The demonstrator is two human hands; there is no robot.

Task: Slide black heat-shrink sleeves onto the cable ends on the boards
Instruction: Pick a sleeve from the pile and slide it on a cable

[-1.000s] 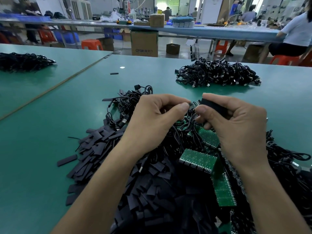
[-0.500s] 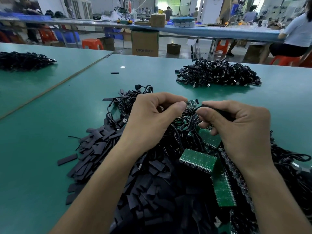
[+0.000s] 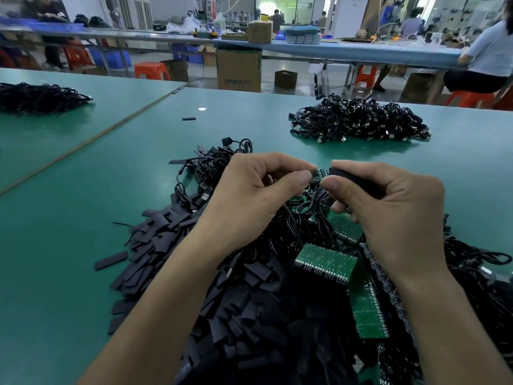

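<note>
Bright, even light fell on the green table (image 3: 69,232); a small glare spot (image 3: 202,108) shone at its far side, the hall (image 3: 277,12) beyond it looked soft, its edges bowed.

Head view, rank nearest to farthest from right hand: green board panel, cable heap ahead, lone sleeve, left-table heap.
1. Green board panel, just under the right hand.
2. Cable heap, straight ahead.
3. Lone sleeve, ahead left.
4. Left-table heap, far left.

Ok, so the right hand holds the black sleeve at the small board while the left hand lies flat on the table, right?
No: the head view shows the left hand raised, pinching the small board. The right hand does hold the black sleeve at it.
</note>
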